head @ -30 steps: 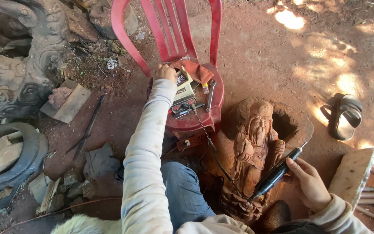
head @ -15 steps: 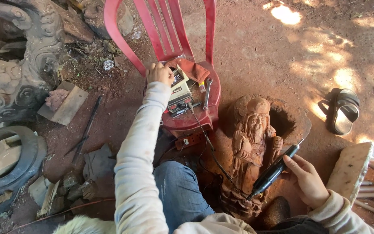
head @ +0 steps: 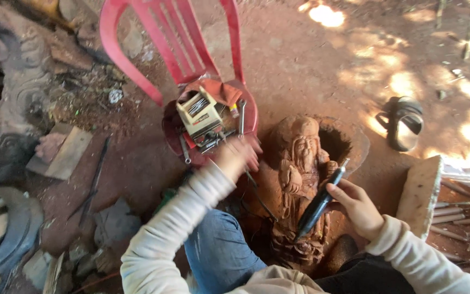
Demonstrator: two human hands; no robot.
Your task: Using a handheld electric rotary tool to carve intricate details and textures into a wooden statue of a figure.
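A carved wooden figure (head: 300, 179) stands on the red dirt between my knees. My right hand (head: 354, 207) grips a black rotary carving handpiece (head: 322, 198), its tip up near the figure's right side. My left hand (head: 237, 155), blurred by motion, hovers just in front of the seat of a red plastic chair (head: 191, 49); whether it holds anything cannot be made out. On the seat lie a cream box of bits (head: 199, 111), a red cloth (head: 221, 90) and small metal tools (head: 240, 114). A thin black cable (head: 259, 196) runs from the seat across the carving.
A large grey carved wood piece (head: 12, 81) fills the left side, with wood offcuts (head: 61, 152) and a dark rod (head: 93, 179) beside it. A sandal (head: 403, 122) lies on the right. A pale wooden board (head: 420, 196) and several chisels (head: 458, 215) sit at the far right.
My left hand has pulled back from the box on the chair seat toward me. The view has shifted, and the handpiece in my right hand stays by the carving.
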